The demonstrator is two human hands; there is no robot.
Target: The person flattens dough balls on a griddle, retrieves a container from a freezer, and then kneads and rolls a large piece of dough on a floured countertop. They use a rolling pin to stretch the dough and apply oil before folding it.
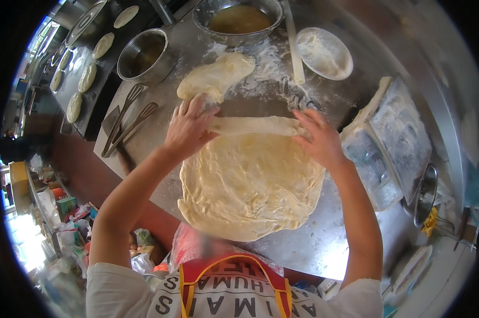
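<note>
A wide, oil-glossed sheet of dough point(251, 183) lies flat on the steel worktop before me. Its far edge is rolled into a pale log point(255, 125). My left hand point(190, 125) grips the log's left end, fingers spread over it and the thumb on the near side. At the other end, my right hand point(317, 135) holds the roll between thumb and fingers. Just beyond my left fingertips rests a separate lump of dough point(217, 75), floured and oblong. The roll's underside is hidden.
Beyond stand a bowl of brownish liquid point(239, 20), a steel pot point(144, 55), a rolling pin point(294, 43) and a white bowl of flour point(325, 53). Slotted turners point(132, 119) lie left, near a griddle point(100, 85) with several dough pieces. A floury clear box point(372, 163) stands right.
</note>
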